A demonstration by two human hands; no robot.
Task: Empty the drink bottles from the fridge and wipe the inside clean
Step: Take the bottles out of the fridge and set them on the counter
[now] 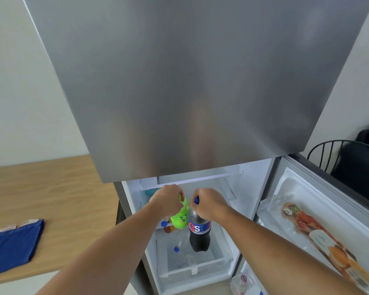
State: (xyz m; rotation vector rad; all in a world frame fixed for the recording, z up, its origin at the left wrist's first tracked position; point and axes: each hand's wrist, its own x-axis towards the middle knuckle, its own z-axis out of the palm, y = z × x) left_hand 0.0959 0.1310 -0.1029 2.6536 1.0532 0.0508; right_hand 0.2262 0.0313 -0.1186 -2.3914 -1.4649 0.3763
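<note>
The lower fridge compartment (226,211) stands open below the shut steel upper door (190,81). My left hand (165,201) grips the neck of a green tea bottle (180,220), which hangs tilted in front of the shelves. My right hand (209,202) holds a dark cola bottle (198,233) by its blue cap, upright over the clear bottom drawer (200,267). Inside remain a blue-capped bottle (164,224) on the left shelf and a clear bottle with a blue cap (177,248) lying in the drawer.
A wooden table (51,201) stands at the left with a folded blue cloth (15,243) on it. The open lower door (320,226) at the right holds packaged items in its racks. A black wire chair (337,158) stands behind the door.
</note>
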